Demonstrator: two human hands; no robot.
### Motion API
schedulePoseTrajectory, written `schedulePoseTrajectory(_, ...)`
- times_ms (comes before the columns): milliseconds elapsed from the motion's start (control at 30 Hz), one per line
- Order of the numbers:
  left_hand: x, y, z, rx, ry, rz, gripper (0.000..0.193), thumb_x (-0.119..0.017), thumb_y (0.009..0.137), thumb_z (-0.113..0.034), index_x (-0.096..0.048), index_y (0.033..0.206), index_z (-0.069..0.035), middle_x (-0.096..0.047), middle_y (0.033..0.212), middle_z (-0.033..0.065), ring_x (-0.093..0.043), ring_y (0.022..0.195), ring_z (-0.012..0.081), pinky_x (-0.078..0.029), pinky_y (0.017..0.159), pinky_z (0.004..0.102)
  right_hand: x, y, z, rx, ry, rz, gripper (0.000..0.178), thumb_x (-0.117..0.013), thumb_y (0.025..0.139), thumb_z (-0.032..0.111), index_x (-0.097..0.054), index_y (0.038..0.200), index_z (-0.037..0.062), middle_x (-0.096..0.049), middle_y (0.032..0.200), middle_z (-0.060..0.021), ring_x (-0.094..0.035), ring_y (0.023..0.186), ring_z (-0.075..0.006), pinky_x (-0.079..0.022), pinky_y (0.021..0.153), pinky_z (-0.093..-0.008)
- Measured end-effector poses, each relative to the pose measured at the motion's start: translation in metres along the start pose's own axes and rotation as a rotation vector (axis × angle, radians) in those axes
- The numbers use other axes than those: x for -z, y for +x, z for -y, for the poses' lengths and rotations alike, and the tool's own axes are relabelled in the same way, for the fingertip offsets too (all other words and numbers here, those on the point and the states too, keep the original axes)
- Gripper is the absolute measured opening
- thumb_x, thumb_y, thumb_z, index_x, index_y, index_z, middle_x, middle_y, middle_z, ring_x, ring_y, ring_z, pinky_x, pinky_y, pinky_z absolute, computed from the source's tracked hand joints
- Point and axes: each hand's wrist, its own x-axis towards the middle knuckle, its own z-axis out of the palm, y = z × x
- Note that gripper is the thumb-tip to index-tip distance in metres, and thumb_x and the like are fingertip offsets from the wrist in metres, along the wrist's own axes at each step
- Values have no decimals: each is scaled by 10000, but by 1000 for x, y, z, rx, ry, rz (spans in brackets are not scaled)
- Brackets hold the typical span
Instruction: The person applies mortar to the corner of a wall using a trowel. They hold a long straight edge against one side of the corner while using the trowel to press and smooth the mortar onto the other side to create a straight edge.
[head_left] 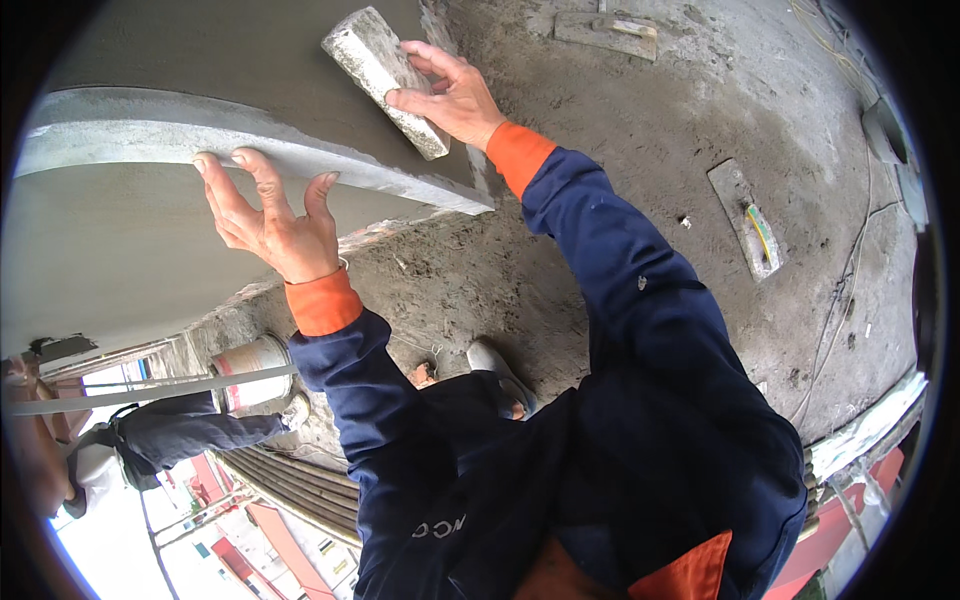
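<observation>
My left hand [275, 220] has its fingers spread, with the fingertips against the lower edge of a long pale straightedge [120, 125]. The straightedge lies along a smooth grey plastered wall [110, 225] and looks curved in this view. Farther up, my right hand [455, 95] grips the side of a mortar-crusted rectangular block [375, 65], thumb and fingers at its edge. That block sits tilted against the wall, above the straightedge's right end. Its far side is hidden.
On the rough cement floor [640, 130] lie a plastering float [738, 215] with a yellow-green handle and another float [605, 35]. Cables [850, 270] run along the right. At lower left are a mortar-stained bucket [250, 360], another person [170, 430] and several poles [290, 490].
</observation>
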Motion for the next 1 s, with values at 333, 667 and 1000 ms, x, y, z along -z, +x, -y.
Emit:
schedulePoseTrajectory(333, 4, -5, 5, 45, 76, 51, 1055, -911, 545, -290, -438, 1485, -206, -304, 1589, 155, -380, 1393, 392, -309, 1086, 532, 13, -68, 28, 404, -59, 168, 732, -875, 650, 377, -639, 1314, 177, -660, 1257, -72, -497, 1221, -301, -437, 1054, -476)
schedulePoseTrajectory(667, -6, 1, 6, -33, 7, -49, 978, -881, 603, -338, -458, 1477, -228, -293, 1598, 144, -387, 1389, 383, -310, 1084, 530, -5, -59, 58, 432, -52, 201, 736, -874, 646, 405, -654, 1310, 177, -633, 1323, -99, -464, 1255, -315, -420, 1068, -456)
schedulePoseTrajectory(1000, -2, -1, 4, -10, 104, 46, 1013, -903, 596, -412, -452, 1469, -167, -280, 1593, 203, -375, 1410, 398, -316, 1095, 503, 7, -36, -3, 16, 16, 49, 666, -842, 737, 483, -647, 1312, 208, -610, 1227, -197, -493, 1220, -303, -434, 1049, -413)
